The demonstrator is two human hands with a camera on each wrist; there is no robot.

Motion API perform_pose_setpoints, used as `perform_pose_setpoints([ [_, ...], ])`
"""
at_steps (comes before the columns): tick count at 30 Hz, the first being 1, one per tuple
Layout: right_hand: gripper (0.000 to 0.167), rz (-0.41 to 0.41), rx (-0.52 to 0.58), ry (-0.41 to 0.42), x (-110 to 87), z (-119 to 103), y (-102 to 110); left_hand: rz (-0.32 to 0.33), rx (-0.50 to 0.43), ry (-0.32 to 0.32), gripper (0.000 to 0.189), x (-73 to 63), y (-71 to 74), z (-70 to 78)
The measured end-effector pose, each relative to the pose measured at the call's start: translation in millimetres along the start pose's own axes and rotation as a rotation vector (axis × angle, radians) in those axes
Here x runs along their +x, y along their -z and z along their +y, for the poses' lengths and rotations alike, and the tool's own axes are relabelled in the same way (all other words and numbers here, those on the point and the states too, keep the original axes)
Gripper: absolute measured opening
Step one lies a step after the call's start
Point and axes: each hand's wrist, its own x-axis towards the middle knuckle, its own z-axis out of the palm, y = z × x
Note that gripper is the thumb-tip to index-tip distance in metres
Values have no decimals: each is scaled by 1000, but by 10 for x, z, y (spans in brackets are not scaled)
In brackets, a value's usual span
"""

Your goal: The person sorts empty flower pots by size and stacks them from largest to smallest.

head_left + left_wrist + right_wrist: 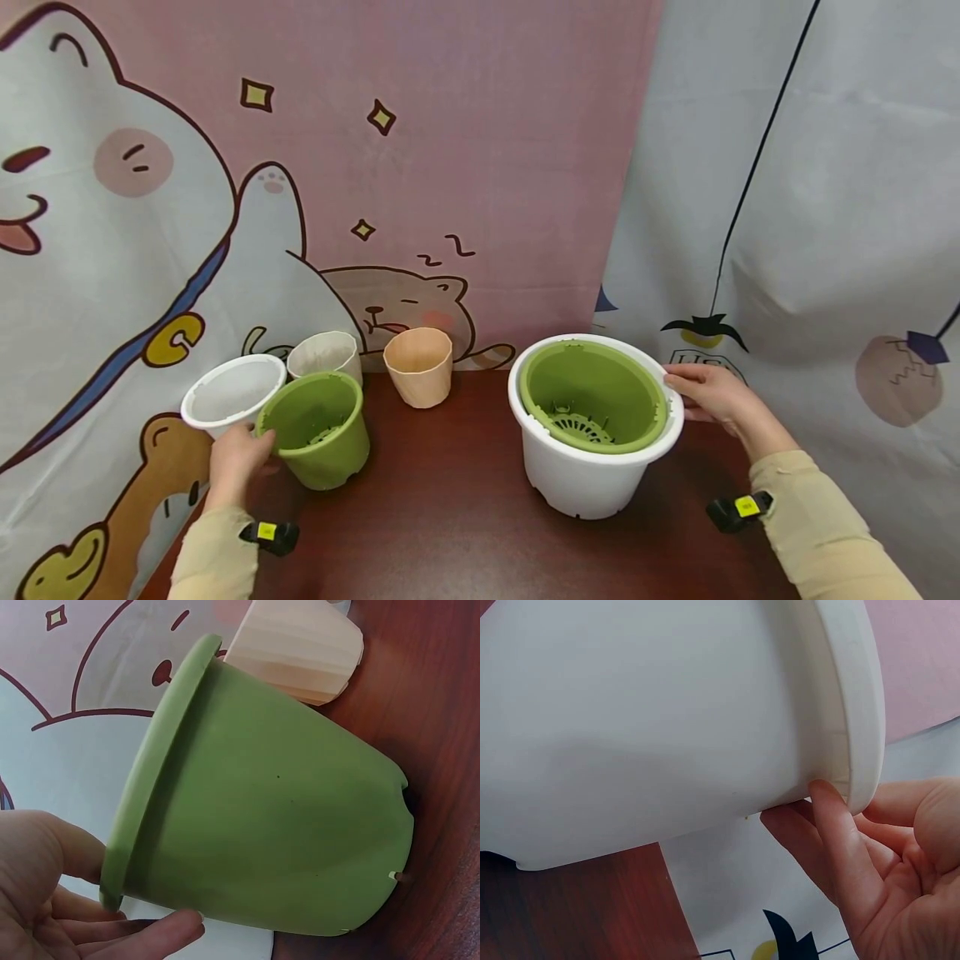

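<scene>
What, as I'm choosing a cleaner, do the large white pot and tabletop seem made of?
Large white pot: probably plastic, satin finish, judging by its molded rim.
Tabletop: wood or wood-look laminate, slightly glossy; streaky grain and soft reflection show.

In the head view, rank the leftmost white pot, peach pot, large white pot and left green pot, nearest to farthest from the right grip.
1. Large white pot: right side, in the right grip.
2. Peach pot: left of centre, at the back.
3. Left green pot: left side.
4. Leftmost white pot: far left.
</scene>
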Motion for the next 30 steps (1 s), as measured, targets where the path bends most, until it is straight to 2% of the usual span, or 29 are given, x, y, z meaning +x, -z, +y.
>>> perform_pose_setpoints([
  [3,60,2,0,0,3,4,1,1,-23,-2,33,2,-1,12],
  [14,60,-1,-6,3,9,0,5,12,-16,-9,24,19,5,69],
  [30,59,-7,-7,5,7,6,3,21,60,-27,18,53,10,90],
])
